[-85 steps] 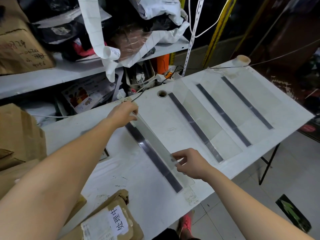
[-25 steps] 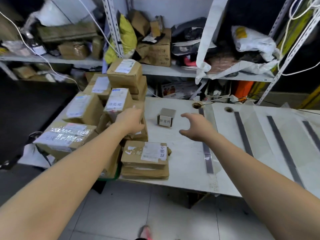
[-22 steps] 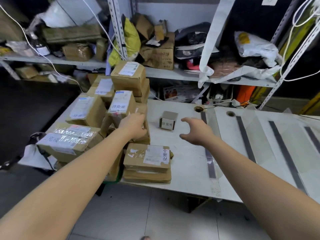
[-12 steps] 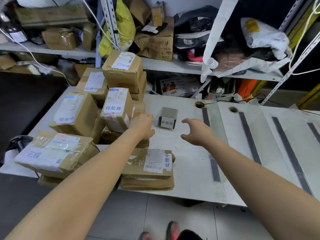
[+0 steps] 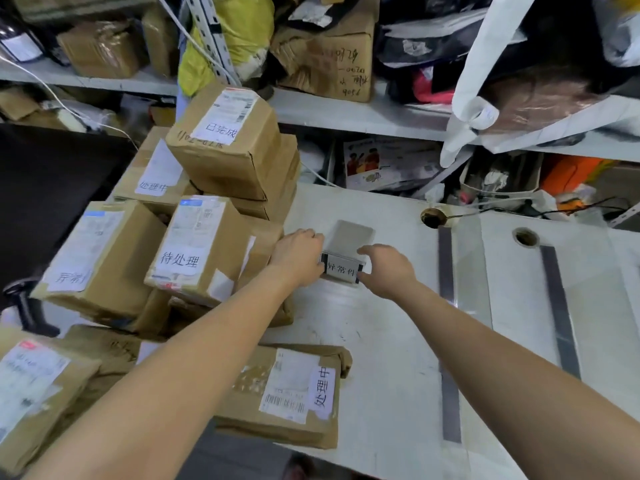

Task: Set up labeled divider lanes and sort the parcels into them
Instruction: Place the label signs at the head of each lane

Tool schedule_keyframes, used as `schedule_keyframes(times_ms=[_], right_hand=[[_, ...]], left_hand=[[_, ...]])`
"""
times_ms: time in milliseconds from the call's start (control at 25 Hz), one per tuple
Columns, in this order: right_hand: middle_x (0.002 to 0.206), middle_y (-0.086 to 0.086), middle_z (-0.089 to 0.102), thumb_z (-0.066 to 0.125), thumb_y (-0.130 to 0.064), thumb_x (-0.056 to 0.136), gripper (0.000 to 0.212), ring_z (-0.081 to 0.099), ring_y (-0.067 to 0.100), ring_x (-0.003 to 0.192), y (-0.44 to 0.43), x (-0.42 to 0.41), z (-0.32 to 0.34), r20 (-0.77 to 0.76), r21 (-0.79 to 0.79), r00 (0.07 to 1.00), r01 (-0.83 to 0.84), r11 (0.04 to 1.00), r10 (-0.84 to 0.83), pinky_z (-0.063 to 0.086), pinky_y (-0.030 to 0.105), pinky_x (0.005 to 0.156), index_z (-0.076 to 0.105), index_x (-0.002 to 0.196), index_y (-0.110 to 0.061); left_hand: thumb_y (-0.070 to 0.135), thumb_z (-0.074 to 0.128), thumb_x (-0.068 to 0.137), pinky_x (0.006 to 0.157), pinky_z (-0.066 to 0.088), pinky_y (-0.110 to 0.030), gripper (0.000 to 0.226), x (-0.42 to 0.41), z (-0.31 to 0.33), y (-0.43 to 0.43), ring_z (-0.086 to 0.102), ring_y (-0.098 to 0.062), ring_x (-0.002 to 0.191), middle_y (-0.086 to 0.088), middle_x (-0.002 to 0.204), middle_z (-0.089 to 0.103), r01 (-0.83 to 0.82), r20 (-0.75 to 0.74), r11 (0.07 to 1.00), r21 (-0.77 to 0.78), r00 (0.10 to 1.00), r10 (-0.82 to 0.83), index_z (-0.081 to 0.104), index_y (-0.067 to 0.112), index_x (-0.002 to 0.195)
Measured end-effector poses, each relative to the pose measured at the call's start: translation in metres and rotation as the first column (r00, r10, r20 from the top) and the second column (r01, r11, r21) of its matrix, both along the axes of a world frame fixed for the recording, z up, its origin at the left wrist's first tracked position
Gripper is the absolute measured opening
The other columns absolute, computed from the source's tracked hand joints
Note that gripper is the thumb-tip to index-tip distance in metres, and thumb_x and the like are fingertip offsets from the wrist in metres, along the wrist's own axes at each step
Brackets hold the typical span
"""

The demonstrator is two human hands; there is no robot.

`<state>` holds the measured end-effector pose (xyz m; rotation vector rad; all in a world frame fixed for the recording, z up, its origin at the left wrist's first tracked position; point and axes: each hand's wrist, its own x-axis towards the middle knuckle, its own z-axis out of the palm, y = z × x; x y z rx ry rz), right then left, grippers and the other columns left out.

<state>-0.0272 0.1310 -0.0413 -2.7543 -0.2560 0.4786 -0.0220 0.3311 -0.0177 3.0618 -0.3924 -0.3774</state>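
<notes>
A small grey label block (image 5: 350,236) with a white tag reading 异常件 stands on the white table (image 5: 381,358). My left hand (image 5: 297,258) grips its left end and my right hand (image 5: 388,269) grips its right end. Clear divider strips with dark bases lie on the table to the right, the nearest one (image 5: 446,271) and a second (image 5: 558,306). Brown labeled parcels are stacked at the left: a top box (image 5: 228,147), a box tagged 待处理 (image 5: 197,251), and a flat parcel (image 5: 287,396) near the front edge.
Metal shelving (image 5: 363,116) behind the table is crammed with boxes, bags and cables. Two round cable holes (image 5: 433,216) (image 5: 525,236) sit near the table's back edge. More parcels (image 5: 93,261) crowd the table's left side. The front edge drops to the floor.
The view has turned from the dividers to the parcels. Both hands have reached forward and closed in on the small label block, which now sits between them.
</notes>
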Motion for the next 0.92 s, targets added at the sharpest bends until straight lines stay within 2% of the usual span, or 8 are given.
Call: schedule_keyframes(times_ms=[80, 360, 600, 680, 800, 920], right_hand=[[0.143, 0.002, 0.059, 0.068, -0.034, 0.092, 0.053, 0.052, 0.025, 0.132, 0.005, 0.014, -0.012, -0.022, 0.033, 1.0, -0.017, 0.999, 0.018, 0.046, 0.04, 0.103, 0.057, 0.142, -0.022], [0.118, 0.001, 0.073, 0.066, -0.026, 0.094, 0.032, 0.063, 0.028, 0.111, 0.007, 0.025, -0.031, 0.018, 0.066, 1.0, -0.021, 0.998, 0.02, 0.047, 0.036, 0.086, 0.071, 0.125, -0.021], [0.097, 0.003, 0.074, 0.062, -0.024, 0.094, 0.017, 0.064, 0.03, 0.093, 0.0, 0.027, -0.015, 0.036, 0.089, 0.999, 0.012, 0.996, -0.015, 0.052, 0.037, 0.073, 0.076, 0.103, -0.023], [0.094, 0.004, 0.073, 0.061, -0.022, 0.093, 0.015, 0.063, 0.03, 0.09, -0.01, 0.026, -0.006, 0.051, 0.083, 0.998, 0.033, 0.996, -0.037, 0.052, 0.037, 0.069, 0.075, 0.099, -0.022], [0.088, 0.002, 0.07, 0.06, -0.021, 0.093, 0.013, 0.062, 0.028, 0.085, -0.034, 0.02, 0.005, 0.067, 0.08, 0.994, 0.079, 0.994, -0.084, 0.049, 0.035, 0.06, 0.073, 0.09, -0.021], [0.094, 0.0, 0.07, 0.06, -0.021, 0.095, 0.014, 0.06, 0.025, 0.086, -0.053, 0.011, 0.014, 0.093, 0.1, 0.986, 0.132, 0.986, -0.142, 0.054, 0.037, 0.063, 0.074, 0.096, -0.023]], left_hand=[[0.033, 0.063, 0.092, 0.086, 0.05, -0.04, 0.039, 0.01, -0.013, -0.002, 0.055, -0.028, 0.114, -0.009, 0.118, 0.058, -0.024, -0.048, 1.0, -0.007, 0.999, 0.023, 0.056, 0.01, 0.123], [0.034, 0.063, 0.092, 0.091, 0.052, -0.044, 0.041, 0.025, -0.034, -0.002, 0.054, -0.028, 0.117, -0.008, 0.122, 0.058, -0.034, -0.089, 0.999, -0.034, 0.996, 0.031, 0.055, 0.01, 0.126], [0.036, 0.065, 0.094, 0.084, 0.047, -0.039, 0.043, 0.034, -0.029, -0.007, 0.054, -0.027, 0.117, -0.006, 0.122, 0.057, -0.005, -0.087, 0.999, -0.053, 0.996, 0.0, 0.054, 0.011, 0.128], [0.035, 0.065, 0.094, 0.083, 0.047, -0.039, 0.043, 0.037, -0.029, -0.009, 0.054, -0.028, 0.117, -0.007, 0.123, 0.057, 0.0, -0.096, 0.997, -0.071, 0.995, -0.007, 0.056, 0.01, 0.128], [0.033, 0.065, 0.095, 0.092, 0.05, -0.041, 0.043, 0.04, -0.034, -0.016, 0.055, -0.028, 0.119, -0.006, 0.129, 0.056, 0.027, -0.149, 0.994, -0.109, 0.988, -0.043, 0.06, 0.01, 0.131], [0.024, 0.064, 0.096, 0.093, 0.052, -0.043, 0.028, 0.041, -0.042, -0.026, 0.06, -0.03, 0.114, -0.004, 0.123, 0.062, 0.036, -0.195, 0.991, -0.126, 0.979, -0.061, 0.067, 0.015, 0.122]])
